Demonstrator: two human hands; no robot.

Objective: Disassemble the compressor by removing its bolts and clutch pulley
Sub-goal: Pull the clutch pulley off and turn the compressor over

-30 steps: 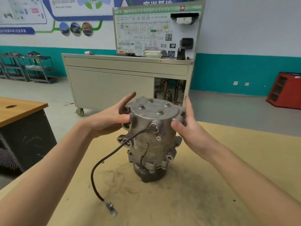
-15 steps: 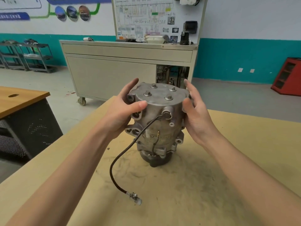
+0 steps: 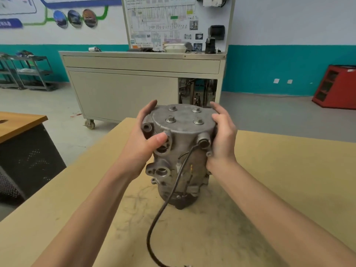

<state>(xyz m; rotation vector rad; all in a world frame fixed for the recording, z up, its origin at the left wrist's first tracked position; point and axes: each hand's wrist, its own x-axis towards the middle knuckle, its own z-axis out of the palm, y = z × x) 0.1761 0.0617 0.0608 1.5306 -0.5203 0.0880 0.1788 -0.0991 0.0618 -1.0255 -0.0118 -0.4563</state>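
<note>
Grey cast metal formed the compressor (image 3: 185, 157), which stood upright on its dark bottom end (image 3: 179, 202) on a tan, smudged tabletop (image 3: 289, 189), near that table's far edge. Its flat round top faced up, and four bolts (image 3: 170, 119) sat in it, all seated in the cover. The left hand (image 3: 140, 143) gripped the upper left side of the housing, with its thumb curled across the front just above an open port and its fingers reaching round the far rim. The right hand (image 3: 224, 137) clasped the upper right side, with its fingers wrapped over the edge of the top cover and its palm against the body. Both forearms stretched in from the near edge of the view. A black cable (image 3: 174, 187) left a fitting on the front of the housing, just beside the right hand, hung down the body, ran over the tabletop and passed out at the bottom of the view. Beyond the table stood a beige wheeled cabinet (image 3: 123, 93) with a wiring diagram board (image 3: 173, 22) mounted on top. A red cabinet (image 3: 337, 87) sat on the floor at the far right, and a wooden desk (image 3: 19, 122) and a metal shelf cart (image 3: 28, 72) stood at the left.
</note>
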